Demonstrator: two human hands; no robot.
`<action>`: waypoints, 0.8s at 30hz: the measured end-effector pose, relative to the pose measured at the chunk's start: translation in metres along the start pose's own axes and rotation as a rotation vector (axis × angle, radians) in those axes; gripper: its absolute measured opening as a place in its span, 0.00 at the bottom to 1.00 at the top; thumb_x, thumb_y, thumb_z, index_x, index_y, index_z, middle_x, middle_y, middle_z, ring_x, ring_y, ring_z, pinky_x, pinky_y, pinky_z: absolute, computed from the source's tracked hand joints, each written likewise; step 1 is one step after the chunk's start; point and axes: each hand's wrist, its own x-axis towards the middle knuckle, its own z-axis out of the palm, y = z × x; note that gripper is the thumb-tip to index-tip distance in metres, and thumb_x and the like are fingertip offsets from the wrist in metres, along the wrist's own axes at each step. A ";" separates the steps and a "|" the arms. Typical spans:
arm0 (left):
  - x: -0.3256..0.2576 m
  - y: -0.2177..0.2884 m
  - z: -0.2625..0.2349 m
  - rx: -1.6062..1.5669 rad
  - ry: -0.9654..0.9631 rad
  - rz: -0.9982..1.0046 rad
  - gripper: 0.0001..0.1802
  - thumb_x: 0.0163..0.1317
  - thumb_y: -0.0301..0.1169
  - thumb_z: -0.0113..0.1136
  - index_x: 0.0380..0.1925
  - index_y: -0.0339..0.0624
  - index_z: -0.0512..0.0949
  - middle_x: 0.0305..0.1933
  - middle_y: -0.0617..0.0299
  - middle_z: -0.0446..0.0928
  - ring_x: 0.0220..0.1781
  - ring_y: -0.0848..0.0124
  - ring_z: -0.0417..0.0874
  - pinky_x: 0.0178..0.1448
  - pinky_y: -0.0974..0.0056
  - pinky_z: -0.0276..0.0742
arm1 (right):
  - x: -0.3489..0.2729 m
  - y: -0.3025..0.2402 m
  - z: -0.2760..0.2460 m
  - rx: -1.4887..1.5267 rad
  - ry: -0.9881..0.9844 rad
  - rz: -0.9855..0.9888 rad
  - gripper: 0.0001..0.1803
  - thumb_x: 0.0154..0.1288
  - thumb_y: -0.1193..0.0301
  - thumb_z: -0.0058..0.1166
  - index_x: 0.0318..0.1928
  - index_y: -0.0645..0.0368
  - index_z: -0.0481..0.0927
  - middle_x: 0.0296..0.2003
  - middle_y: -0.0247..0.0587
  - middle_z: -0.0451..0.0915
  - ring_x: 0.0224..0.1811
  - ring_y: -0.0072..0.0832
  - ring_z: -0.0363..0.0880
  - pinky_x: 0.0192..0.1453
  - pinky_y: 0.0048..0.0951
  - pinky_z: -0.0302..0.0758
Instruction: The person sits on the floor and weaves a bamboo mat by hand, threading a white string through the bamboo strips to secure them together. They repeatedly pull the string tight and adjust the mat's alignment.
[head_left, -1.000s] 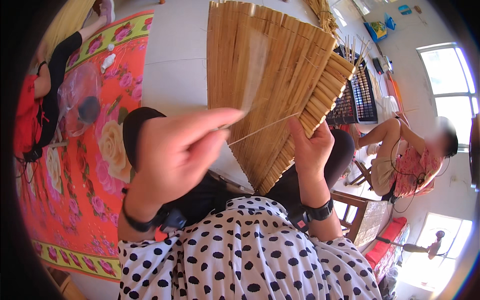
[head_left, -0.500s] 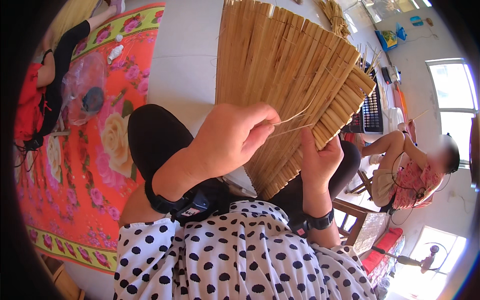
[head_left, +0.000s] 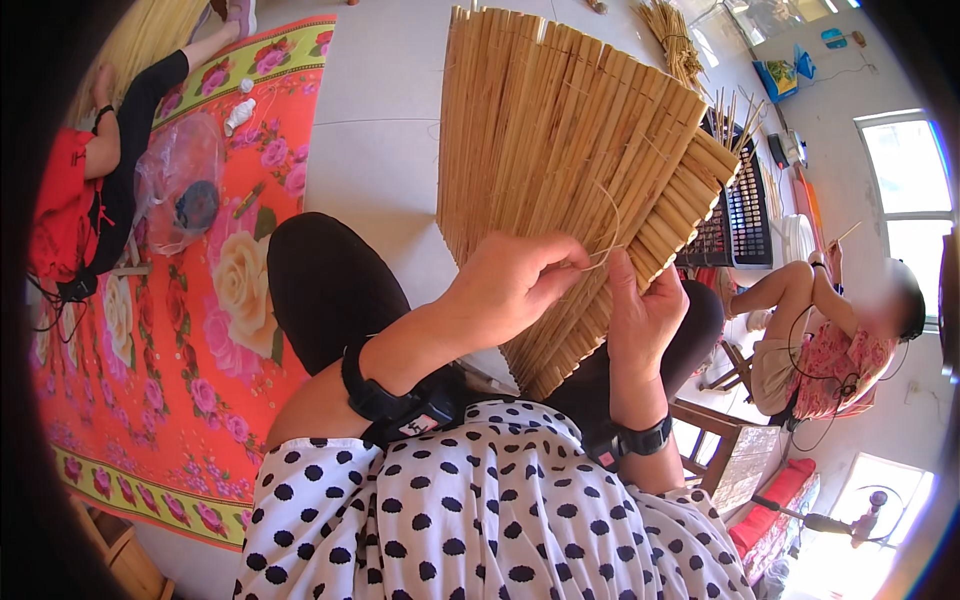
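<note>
Reed mat (head_left: 560,130) hides partly behind left hand (head_left: 512,283).

Tan stalk mat (head_left: 545,130) fans outward; pale strand (head_left: 617,212) curves over it, perhaps touching.

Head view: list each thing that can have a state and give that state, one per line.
Left hand: closed, pinching the thin strand
Right hand: closed on the edge of the stalk mat
Thin strand: slack, curved
Stalk mat: spread open
Floral cloth: spread out
Plastic bag: rumpled, on the cloth
Black crate: partly hidden
</note>
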 end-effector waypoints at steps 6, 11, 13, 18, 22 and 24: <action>-0.002 -0.002 0.008 0.108 0.148 0.012 0.04 0.67 0.23 0.59 0.40 0.35 0.78 0.23 0.62 0.77 0.22 0.78 0.74 0.27 0.70 0.70 | 0.002 -0.001 0.005 -0.028 0.060 -0.047 0.09 0.65 0.76 0.65 0.43 0.67 0.84 0.30 0.27 0.82 0.31 0.10 0.72 0.35 0.15 0.71; -0.017 0.009 -0.023 0.261 0.314 -0.174 0.06 0.67 0.24 0.58 0.43 0.37 0.78 0.27 0.57 0.79 0.22 0.75 0.78 0.29 0.68 0.73 | 0.004 0.004 0.001 -0.093 0.110 -0.038 0.08 0.64 0.74 0.67 0.39 0.66 0.85 0.25 0.24 0.80 0.28 0.09 0.70 0.30 0.15 0.68; -0.020 0.008 -0.051 0.711 0.576 -0.130 0.06 0.63 0.25 0.60 0.40 0.39 0.78 0.29 0.55 0.79 0.28 0.63 0.80 0.33 0.61 0.74 | 0.005 0.012 -0.008 -0.209 0.110 -0.030 0.07 0.65 0.74 0.66 0.40 0.66 0.85 0.29 0.26 0.82 0.30 0.10 0.72 0.35 0.16 0.70; -0.017 0.029 -0.039 0.686 0.601 0.443 0.08 0.54 0.19 0.66 0.33 0.40 0.79 0.31 0.56 0.77 0.32 0.60 0.81 0.35 0.60 0.77 | 0.003 0.007 -0.006 -0.205 0.097 -0.032 0.08 0.65 0.74 0.67 0.39 0.67 0.85 0.29 0.26 0.82 0.30 0.10 0.71 0.34 0.16 0.69; -0.002 0.018 0.011 0.700 0.337 0.421 0.08 0.48 0.24 0.69 0.27 0.43 0.77 0.29 0.61 0.73 0.31 0.60 0.79 0.34 0.58 0.75 | 0.002 0.003 0.005 -0.132 0.126 -0.060 0.09 0.62 0.73 0.68 0.38 0.67 0.85 0.26 0.25 0.82 0.28 0.09 0.71 0.31 0.16 0.70; 0.001 0.009 0.020 0.747 0.332 0.370 0.06 0.50 0.26 0.64 0.22 0.43 0.74 0.28 0.61 0.69 0.32 0.61 0.77 0.34 0.57 0.74 | 0.000 0.003 0.010 -0.101 0.114 -0.083 0.09 0.62 0.74 0.68 0.39 0.68 0.85 0.27 0.26 0.84 0.29 0.09 0.72 0.33 0.17 0.72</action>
